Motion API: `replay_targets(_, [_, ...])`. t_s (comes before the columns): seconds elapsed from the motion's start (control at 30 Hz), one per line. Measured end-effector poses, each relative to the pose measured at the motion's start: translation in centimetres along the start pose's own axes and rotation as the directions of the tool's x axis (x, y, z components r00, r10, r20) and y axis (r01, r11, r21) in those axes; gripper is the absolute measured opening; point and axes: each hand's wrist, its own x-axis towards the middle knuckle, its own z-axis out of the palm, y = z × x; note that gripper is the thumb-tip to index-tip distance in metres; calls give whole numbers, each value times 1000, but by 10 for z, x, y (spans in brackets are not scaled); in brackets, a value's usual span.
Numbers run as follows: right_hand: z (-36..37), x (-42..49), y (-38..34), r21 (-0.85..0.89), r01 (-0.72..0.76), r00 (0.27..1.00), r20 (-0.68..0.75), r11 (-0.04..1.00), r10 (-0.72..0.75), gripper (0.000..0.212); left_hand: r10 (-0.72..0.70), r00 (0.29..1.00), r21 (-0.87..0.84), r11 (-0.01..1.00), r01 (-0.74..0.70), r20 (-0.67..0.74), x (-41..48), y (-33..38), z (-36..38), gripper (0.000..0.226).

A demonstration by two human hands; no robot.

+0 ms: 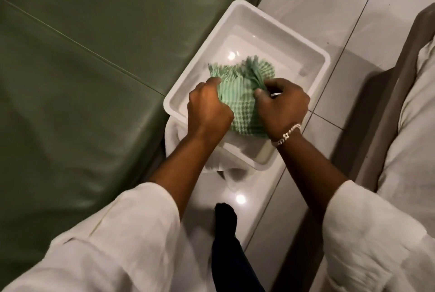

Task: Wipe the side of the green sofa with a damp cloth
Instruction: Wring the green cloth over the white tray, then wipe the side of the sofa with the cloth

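Both hands grip a green checked cloth (237,103) over a white tub (237,20) that sits on the tiled floor (329,4). The left hand (207,110) has its fingers (211,84) curled shut on the cloth's left edge; the right hand (282,105) has its fingers (261,93) closed on the right edge, bunching the fabric between the two. The cloth's fringed far end hangs down inside the tub, whose shiny bottom reflects a light; whether there is water in it cannot be told. A bead bracelet (286,135) circles the right wrist. Both forearms come out of pale rolled sleeves (131,232).

The green sofa (77,68) fills the left of the scene, its seat cushions split by a seam, its right side just beside the tub's left rim. A white fabric piece (174,138) lies under the tub's near corner, touching the sofa. Near, between the arms, a dark-socked foot (226,218) stands on the floor. On the right is a brown-framed seat (386,112) with pale cushions (414,141), apart from the tub.
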Motion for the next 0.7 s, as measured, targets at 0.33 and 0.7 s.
replay_targets(0.33, [-34,-188,-26,425,-101,976,-133,899,173,15,209,977,-61,975,-212,-52,-125,-57,-98,52])
replay_targets(0.7, [127,-408,93,621,-562,815,305,546,492,35,111,971,248,955,-163,210,-236,-310,-99,51])
